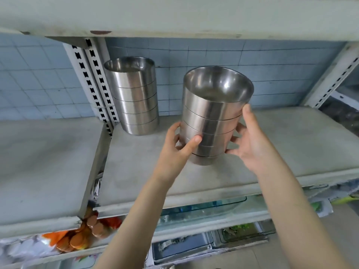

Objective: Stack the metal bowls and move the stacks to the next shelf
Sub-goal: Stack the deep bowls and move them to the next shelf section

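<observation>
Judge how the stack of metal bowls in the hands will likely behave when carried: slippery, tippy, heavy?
Probably slippery: the stack of bowls has smooth, shiny walls, which may be why the left hand and right hand both grip it. Likely tippy: it is tall and looks narrower at the base. The nested bowls might shift.

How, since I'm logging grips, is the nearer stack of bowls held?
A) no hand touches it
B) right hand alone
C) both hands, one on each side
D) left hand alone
C: the left hand and the right hand each grip one side of the bowl stack.
</observation>
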`<state>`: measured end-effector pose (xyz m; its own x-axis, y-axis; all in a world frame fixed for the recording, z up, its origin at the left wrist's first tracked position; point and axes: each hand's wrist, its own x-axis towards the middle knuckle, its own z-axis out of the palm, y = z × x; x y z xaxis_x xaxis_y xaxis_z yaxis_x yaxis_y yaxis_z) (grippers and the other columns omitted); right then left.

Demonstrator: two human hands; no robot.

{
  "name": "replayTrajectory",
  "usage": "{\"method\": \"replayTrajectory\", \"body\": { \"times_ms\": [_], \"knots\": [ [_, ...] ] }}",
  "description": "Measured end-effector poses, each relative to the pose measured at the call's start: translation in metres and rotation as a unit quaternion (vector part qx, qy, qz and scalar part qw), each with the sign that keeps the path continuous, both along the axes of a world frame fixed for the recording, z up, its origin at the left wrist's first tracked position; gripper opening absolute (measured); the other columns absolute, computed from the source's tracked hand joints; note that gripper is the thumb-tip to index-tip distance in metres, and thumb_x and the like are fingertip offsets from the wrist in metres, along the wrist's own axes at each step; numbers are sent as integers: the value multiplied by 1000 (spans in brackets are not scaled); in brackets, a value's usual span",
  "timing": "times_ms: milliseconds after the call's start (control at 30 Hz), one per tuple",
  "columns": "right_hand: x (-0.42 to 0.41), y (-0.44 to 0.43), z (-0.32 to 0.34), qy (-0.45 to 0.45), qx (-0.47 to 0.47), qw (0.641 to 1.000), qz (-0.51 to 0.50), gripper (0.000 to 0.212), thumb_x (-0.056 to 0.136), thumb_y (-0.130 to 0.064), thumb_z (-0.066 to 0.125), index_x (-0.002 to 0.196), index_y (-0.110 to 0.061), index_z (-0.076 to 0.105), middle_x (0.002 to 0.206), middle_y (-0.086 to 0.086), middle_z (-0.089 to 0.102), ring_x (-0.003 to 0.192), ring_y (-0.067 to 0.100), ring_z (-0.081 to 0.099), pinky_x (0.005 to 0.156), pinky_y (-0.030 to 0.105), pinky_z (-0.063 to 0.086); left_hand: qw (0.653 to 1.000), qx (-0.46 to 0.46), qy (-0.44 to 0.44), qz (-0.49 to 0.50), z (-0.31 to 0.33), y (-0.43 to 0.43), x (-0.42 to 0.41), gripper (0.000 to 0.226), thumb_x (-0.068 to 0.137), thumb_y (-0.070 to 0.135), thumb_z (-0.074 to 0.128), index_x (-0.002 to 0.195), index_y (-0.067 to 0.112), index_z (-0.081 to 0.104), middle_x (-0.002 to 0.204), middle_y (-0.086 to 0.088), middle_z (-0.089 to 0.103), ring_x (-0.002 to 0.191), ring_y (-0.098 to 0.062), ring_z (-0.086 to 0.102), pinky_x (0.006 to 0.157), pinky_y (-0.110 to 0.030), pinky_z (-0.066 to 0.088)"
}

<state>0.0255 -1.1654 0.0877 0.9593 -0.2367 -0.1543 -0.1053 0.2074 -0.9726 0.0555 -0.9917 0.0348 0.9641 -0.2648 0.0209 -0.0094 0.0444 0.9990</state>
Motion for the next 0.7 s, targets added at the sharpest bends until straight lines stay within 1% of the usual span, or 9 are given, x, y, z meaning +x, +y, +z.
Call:
{"method": "replayTrajectory", "body": {
  "times_ms": [67,133,167,233,300,367,433,600,700],
  "knots": [
    [20,-10,-3,5,3,1000,15,105,33,-89,72,129,-52,51,134,-11,63,122,27,59,93,64,48,1000,11,-6,13,-2,-8,16,53,91,35,67,134,36,37,105,12,58,82,12,62,83,-23,51],
    [41,-20,-5,5,6,999,32,106,34,-89,72,131,-53,49,136,-11,61,122,28,58,94,67,46,999,18,-7,29,-5,-18,34,67,89,38,68,145,28,33,106,8,57,91,2,61,90,-27,51],
    [51,-24,-5,5,7,999,40,105,34,-89,72,130,-54,48,137,-11,60,123,28,58,94,68,45,999,19,-3,36,-7,-22,44,73,88,42,70,148,26,31,111,6,58,98,-5,61,93,-29,50],
    [71,-31,-6,6,8,998,55,101,34,-89,72,127,-55,49,139,-11,58,123,30,57,94,70,44,998,22,8,51,-10,-30,60,86,79,55,72,149,31,29,132,1,57,119,-16,58,104,-37,48],
    [88,-34,-5,8,7,998,68,95,36,-89,71,123,-56,50,140,-9,58,124,30,56,94,71,42,997,27,15,70,-11,-35,73,95,68,66,71,148,36,30,141,-1,53,128,-20,54,108,-45,45],
    [101,-33,-2,5,4,996,85,77,45,-86,69,114,-58,51,142,-7,55,125,30,54,96,73,39,996,23,15,82,-12,-37,83,95,66,67,70,147,34,32,138,-4,57,124,-19,57,107,-45,46],
    [112,-31,-2,4,6,995,97,63,56,-83,65,112,-57,51,142,-8,54,126,30,54,95,71,40,995,16,7,94,-13,-36,94,90,67,64,70,144,33,34,131,-6,62,112,-16,61,104,-41,48],
    [134,-22,-5,9,3,993,118,47,67,-80,62,107,-57,52,143,-9,53,129,33,50,87,64,46,993,14,2,116,-24,-30,115,65,83,52,69,137,35,37,102,4,65,91,-11,61,101,-43,50],
    [143,-19,-5,13,-11,992,122,43,70,-79,59,107,-57,52,140,-9,54,129,32,50,76,51,50,992,9,13,124,-25,-30,121,75,70,65,68,132,39,35,103,4,66,95,-13,63,101,-46,51]
  ]
}}
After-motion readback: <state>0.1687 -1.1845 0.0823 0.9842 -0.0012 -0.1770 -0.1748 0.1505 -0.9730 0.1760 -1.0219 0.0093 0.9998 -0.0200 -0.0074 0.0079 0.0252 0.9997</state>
